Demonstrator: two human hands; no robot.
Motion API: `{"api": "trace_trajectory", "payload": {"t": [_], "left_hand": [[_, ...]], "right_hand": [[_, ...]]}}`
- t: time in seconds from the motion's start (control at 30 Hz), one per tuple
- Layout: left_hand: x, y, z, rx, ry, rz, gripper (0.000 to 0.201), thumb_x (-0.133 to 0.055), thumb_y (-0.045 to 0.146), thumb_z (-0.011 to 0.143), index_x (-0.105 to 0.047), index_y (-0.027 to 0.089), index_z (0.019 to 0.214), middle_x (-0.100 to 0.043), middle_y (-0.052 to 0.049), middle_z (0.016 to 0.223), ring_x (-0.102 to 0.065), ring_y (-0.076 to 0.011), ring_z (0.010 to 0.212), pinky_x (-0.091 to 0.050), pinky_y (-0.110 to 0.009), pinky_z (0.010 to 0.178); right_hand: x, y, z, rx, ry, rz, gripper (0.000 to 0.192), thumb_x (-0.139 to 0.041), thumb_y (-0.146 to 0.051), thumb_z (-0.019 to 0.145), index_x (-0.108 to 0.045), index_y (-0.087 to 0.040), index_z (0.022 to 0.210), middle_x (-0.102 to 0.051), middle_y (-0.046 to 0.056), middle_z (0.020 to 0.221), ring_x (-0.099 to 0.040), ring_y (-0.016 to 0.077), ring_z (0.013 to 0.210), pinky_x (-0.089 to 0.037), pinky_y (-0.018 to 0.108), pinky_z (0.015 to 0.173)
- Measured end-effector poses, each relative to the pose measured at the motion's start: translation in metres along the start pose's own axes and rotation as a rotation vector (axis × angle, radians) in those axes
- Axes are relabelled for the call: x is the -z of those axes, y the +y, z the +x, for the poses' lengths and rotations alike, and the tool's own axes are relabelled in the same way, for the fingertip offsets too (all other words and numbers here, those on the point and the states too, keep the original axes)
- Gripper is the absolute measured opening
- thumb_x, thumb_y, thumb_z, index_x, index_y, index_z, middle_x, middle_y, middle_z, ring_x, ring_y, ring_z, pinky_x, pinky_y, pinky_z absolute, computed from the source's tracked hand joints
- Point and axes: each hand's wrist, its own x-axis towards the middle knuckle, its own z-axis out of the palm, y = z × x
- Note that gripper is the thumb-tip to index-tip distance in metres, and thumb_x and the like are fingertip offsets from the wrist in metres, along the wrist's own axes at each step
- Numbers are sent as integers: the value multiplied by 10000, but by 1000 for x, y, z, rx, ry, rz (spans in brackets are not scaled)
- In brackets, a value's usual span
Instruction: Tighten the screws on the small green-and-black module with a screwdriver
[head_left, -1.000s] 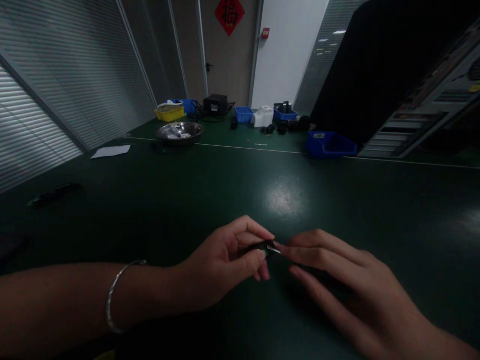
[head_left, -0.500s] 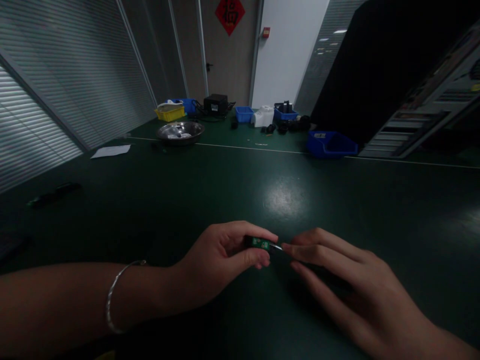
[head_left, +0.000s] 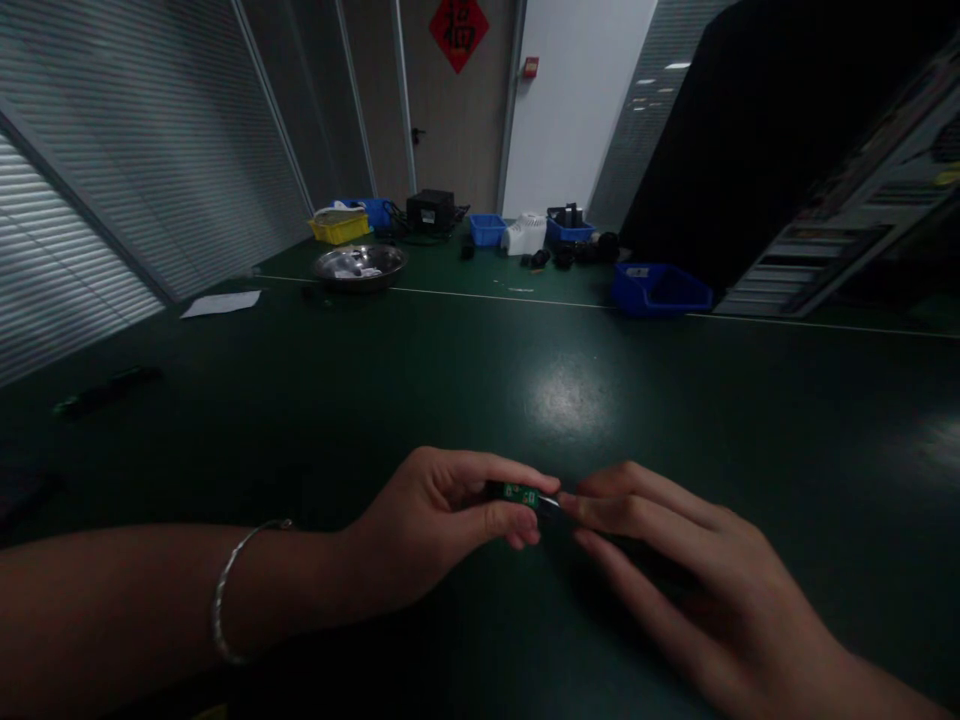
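One green board (head_left: 521, 496), pinched by left hand (head_left: 431, 530), thumb and fingers, over surface (head_left: 420, 385). One metal tool (head_left: 550, 502) at board's right end, pinched in right hand (head_left: 697, 560). One bracelet (head_left: 220, 600), left wrist. Beyond: one bowl (head_left: 361, 284), one yellow bin (head_left: 341, 232), one paper (head_left: 220, 304).

Free tabletop (head_left: 420, 370) beyond hands (head_left: 439, 530) (head_left: 712, 575), blue bin (head_left: 634, 292) farther

At lower centre, the circuit board (head_left: 520, 495) sits in your left hand (head_left: 435, 530), left of your right hand (head_left: 690, 575); behind, a bowl (head_left: 360, 284) stands upper left.
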Motion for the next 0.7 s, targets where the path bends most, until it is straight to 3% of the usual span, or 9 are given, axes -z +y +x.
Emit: {"api": "trace_trajectory", "payload": {"t": [0.23, 0.43, 0.57, 0.7], "left_hand": [[2, 0, 2, 22, -55, -84, 240, -680, 152, 814, -720, 184, 1048, -707, -22, 800, -626, -104, 718, -506, -246, 738], [6, -5, 6, -129, -57, -81, 224, -655, 97, 817, -713, 217, 997, -611, -14, 1032, -568, -130, 970, -434, -254, 862], [6, -6, 4, -29, -63, -103, 215, -610, 197, 881, -657, 220, 1090, -603, -7, 951, -547, -107, 855, -426, -233, 762], [3, -5, 3, 1, -86, -130, 209, -574, 199, 906, -593, 178, 1113, -612, -25, 952, -569, -122, 907, -426, -268, 840]], "right_hand": [[-2, 0, 1, -15, 23, 54, 262, -499, -72, 905, -590, -232, 1091, -608, 38, 954, -630, 145, 844, -567, 252, 694], [-4, 1, -1, -32, 44, 45, 266, -513, -88, 903, -578, -251, 1103, -615, 31, 960, -642, 146, 890, -565, 251, 732], [-4, 3, -3, -47, 47, 49, 284, -511, -109, 914, -550, -254, 1156, -623, 47, 1014, -640, 148, 911, -564, 253, 751], [-3, 2, -3, -23, 55, 54, 294, -520, -112, 909, -553, -258, 1163, -623, 61, 1086, -629, 165, 988, -564, 266, 809]]}}
